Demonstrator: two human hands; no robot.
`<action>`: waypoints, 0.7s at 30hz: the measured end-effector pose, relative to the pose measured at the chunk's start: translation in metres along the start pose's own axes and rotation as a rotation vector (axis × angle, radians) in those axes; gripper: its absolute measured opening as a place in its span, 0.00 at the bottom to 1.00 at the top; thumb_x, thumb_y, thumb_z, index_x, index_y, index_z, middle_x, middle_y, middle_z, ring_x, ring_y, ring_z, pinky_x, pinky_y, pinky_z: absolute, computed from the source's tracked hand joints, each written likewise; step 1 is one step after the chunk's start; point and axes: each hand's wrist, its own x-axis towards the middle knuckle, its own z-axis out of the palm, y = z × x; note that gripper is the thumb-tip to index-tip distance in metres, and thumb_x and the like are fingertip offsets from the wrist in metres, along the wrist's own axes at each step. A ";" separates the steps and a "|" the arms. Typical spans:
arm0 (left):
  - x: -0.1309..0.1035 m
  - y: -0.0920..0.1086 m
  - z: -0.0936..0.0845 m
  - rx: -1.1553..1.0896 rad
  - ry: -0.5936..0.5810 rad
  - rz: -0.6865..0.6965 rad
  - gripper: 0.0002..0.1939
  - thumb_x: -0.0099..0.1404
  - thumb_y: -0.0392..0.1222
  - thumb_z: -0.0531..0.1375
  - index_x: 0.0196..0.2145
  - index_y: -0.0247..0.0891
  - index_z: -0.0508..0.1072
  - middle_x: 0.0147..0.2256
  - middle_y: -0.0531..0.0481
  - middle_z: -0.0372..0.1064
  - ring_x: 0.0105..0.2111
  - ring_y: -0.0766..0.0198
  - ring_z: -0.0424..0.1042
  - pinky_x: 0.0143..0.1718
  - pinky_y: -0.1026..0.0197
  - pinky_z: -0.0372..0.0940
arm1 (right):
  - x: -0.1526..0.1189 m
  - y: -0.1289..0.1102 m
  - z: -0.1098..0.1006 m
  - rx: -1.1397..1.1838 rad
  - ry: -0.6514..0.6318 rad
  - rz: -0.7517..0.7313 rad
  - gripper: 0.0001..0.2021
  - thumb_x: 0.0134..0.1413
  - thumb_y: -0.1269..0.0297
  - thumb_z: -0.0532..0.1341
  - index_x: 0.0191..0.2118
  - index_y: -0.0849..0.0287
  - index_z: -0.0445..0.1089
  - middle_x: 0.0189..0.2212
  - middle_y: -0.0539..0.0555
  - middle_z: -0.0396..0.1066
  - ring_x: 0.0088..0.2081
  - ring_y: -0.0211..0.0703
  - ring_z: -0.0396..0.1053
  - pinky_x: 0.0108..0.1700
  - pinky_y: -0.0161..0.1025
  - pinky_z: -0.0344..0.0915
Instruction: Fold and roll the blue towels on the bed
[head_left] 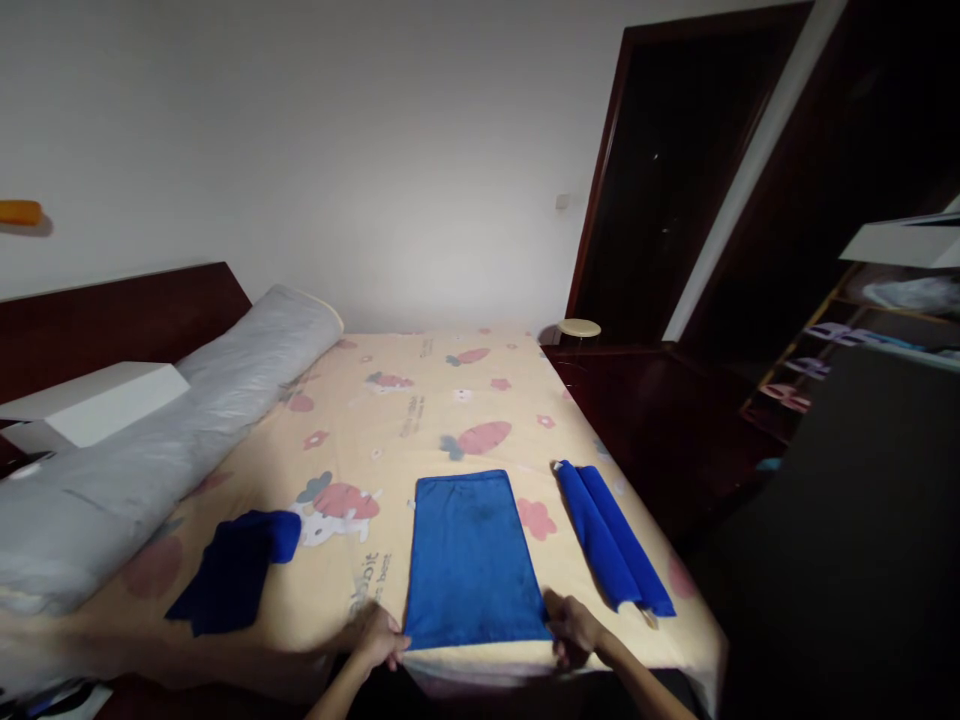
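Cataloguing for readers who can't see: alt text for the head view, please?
The left hand and right hand pinch the near corners of a blue cloth flat on a bed. A rumpled cloth lies to its left, a blue bundle to its right, with a gray roll by the headboard.

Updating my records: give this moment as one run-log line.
left hand: holding flat blue cloth, near-left corner | right hand: holding near-right corner | blue bundle: right, on bed | rumpled blue cloth: left
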 end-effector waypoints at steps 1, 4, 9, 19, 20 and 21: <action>-0.002 0.003 0.000 0.057 0.031 0.027 0.13 0.52 0.48 0.67 0.25 0.40 0.68 0.17 0.55 0.68 0.26 0.57 0.75 0.30 0.59 0.65 | 0.000 -0.002 -0.001 -0.045 0.055 -0.013 0.09 0.46 0.64 0.63 0.21 0.56 0.63 0.19 0.52 0.71 0.28 0.49 0.74 0.31 0.40 0.70; -0.008 0.011 0.014 0.213 0.151 0.136 0.10 0.58 0.47 0.62 0.36 0.40 0.75 0.37 0.44 0.77 0.46 0.49 0.74 0.48 0.50 0.66 | -0.006 -0.011 0.007 -0.146 0.221 -0.082 0.04 0.53 0.66 0.58 0.32 0.56 0.70 0.32 0.59 0.75 0.41 0.54 0.74 0.43 0.46 0.69; -0.011 0.016 0.083 0.611 0.125 0.709 0.30 0.65 0.41 0.50 0.65 0.42 0.57 0.67 0.46 0.50 0.66 0.57 0.52 0.65 0.55 0.52 | -0.023 -0.038 0.056 -0.355 0.192 -0.552 0.18 0.61 0.68 0.48 0.51 0.58 0.71 0.51 0.62 0.71 0.54 0.53 0.68 0.57 0.49 0.62; 0.016 0.021 0.077 0.907 0.441 0.970 0.32 0.72 0.49 0.43 0.68 0.47 0.33 0.68 0.53 0.46 0.66 0.64 0.51 0.64 0.53 0.52 | 0.004 -0.013 0.103 -0.531 0.449 -0.675 0.23 0.68 0.56 0.47 0.65 0.54 0.59 0.64 0.57 0.58 0.64 0.50 0.56 0.64 0.52 0.56; 0.017 0.017 0.071 0.916 0.479 0.956 0.31 0.73 0.49 0.43 0.68 0.47 0.34 0.68 0.53 0.47 0.66 0.64 0.51 0.63 0.54 0.52 | 0.007 -0.003 0.100 -0.531 0.506 -0.639 0.23 0.68 0.56 0.48 0.65 0.54 0.58 0.64 0.56 0.57 0.65 0.51 0.55 0.64 0.53 0.55; 0.018 0.012 0.066 0.922 0.507 0.937 0.31 0.73 0.49 0.43 0.68 0.47 0.34 0.68 0.53 0.47 0.66 0.64 0.52 0.63 0.54 0.52 | 0.008 0.006 0.096 -0.530 0.551 -0.590 0.24 0.68 0.55 0.48 0.65 0.54 0.57 0.64 0.56 0.56 0.65 0.52 0.54 0.64 0.55 0.55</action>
